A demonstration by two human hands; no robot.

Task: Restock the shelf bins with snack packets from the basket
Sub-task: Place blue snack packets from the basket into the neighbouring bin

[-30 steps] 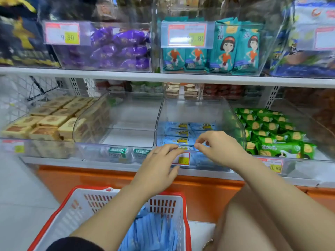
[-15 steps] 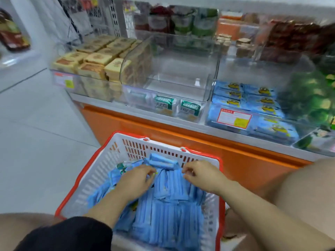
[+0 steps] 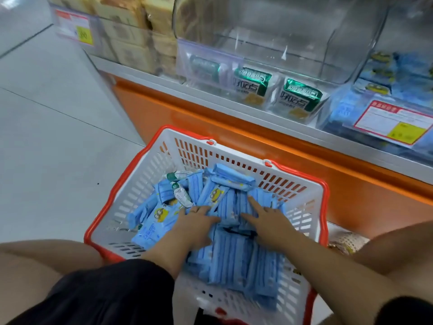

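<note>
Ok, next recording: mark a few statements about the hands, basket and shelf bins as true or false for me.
1. The left hand and right hand both rest on blue packets inside the basket. True.
2. The basket's rim is green. False: it is red.
3. Green-topped packets sit at the front of the middle bin. True.
4. Blue packets fill the leftmost bin. False: wrapped cakes do; the blue-packet bin is at the right.

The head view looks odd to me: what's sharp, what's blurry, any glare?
In the head view the basket and blue packets are fairly sharp; the clear bin above is smeared, with pale reflections; the shelf edge slants and bows from the wide lens; light is soft, shadows faint.
</note>
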